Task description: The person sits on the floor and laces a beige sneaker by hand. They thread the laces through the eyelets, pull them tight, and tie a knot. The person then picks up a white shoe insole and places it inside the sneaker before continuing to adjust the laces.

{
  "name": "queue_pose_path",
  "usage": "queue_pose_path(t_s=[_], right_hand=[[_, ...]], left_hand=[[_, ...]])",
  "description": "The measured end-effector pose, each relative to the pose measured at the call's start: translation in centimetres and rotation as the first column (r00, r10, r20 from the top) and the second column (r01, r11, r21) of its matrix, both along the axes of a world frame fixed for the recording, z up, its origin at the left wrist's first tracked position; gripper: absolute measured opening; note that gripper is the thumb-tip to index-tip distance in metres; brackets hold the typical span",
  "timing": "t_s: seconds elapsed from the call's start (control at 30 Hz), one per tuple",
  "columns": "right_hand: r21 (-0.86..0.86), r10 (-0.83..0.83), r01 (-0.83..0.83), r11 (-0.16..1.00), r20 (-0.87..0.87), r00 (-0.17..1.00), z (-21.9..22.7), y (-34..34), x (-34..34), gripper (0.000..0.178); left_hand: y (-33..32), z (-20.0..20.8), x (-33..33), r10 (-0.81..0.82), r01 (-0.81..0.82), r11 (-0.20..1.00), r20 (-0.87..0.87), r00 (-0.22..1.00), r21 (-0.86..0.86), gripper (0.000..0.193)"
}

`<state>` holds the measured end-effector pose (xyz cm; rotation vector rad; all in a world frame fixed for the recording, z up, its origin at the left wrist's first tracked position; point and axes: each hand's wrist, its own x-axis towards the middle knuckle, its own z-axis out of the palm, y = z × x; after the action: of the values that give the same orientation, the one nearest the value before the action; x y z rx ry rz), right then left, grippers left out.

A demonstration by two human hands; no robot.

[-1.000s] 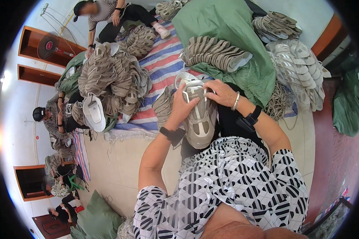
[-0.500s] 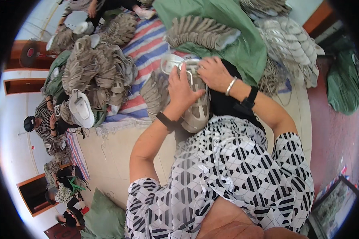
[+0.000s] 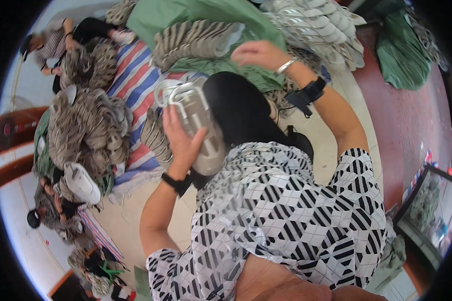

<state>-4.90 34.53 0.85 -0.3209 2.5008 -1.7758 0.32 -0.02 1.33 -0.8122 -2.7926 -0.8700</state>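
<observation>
A taupe and white shoe upper [image 3: 206, 128] rests along my thigh, with a white cord or edging looped at its far end. My left hand [image 3: 183, 140] grips its left side, the thumb across the top and the fingers towards the white loops. Raised to the right of the shoe upper and apart from it, my right hand [image 3: 260, 54] has its fingers curled together. Whatever those fingers pinch is too small or blurred to make out. Black trousers [image 3: 241, 108] cover my leg between the two hands.
A row of taupe uppers [image 3: 196, 42] lies on green sheeting [image 3: 160, 15]; pale uppers [image 3: 316, 30] are piled at far right. More uppers [image 3: 85, 125] heap on the striped sheet [image 3: 135, 90] at left. Other people [image 3: 50, 45] sit along the left. A framed panel [image 3: 427, 205] stands right.
My right hand has left the far end of the shoe upper and swung up to the right. My left hand stays on the upper. The whole view has shifted.
</observation>
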Motion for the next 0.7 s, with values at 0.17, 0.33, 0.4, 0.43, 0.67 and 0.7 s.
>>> queue_pose_path(t_s=[0.17, 0.33, 0.4, 0.43, 0.67, 0.7], right_hand=[[0.371, -0.435, 0.377, 0.849, 0.084, 0.897, -7.5, 15.7, 7.4, 0.027], [0.149, -0.49, 0.664, 0.732, 0.793, 0.363, -21.8, 14.1, 14.9, 0.025], [0.159, -0.491, 0.686, 0.71, 0.81, 0.32, -26.5, 11.3, 15.2, 0.035], [0.181, -0.545, 0.702, 0.689, 0.768, 0.337, -29.8, 9.9, 15.6, 0.041], [0.306, -0.523, 0.54, 0.784, 0.795, 0.308, -36.4, 2.9, 12.3, 0.018], [0.186, -0.423, 0.564, 0.805, 0.845, 0.326, -33.7, 2.6, 11.7, 0.013]], left_hand=[[-0.5, 0.6, 2.4, -0.059, 0.062, 0.998, 0.186, 0.981, -0.008, 0.095], [0.3, 1.6, 5.3, -0.002, 0.024, 0.998, 0.326, 0.945, -0.061, 0.095], [0.5, 1.5, 5.9, 0.014, 0.012, 0.996, 0.299, 0.954, -0.086, 0.096], [0.6, 1.6, 5.8, 0.007, 0.024, 0.995, 0.292, 0.956, -0.101, 0.096], [0.7, 0.5, 3.8, -0.056, 0.083, 0.991, 0.242, 0.969, -0.104, 0.096], [0.8, 0.7, 4.6, -0.021, 0.048, 0.993, 0.251, 0.968, -0.105, 0.096]])
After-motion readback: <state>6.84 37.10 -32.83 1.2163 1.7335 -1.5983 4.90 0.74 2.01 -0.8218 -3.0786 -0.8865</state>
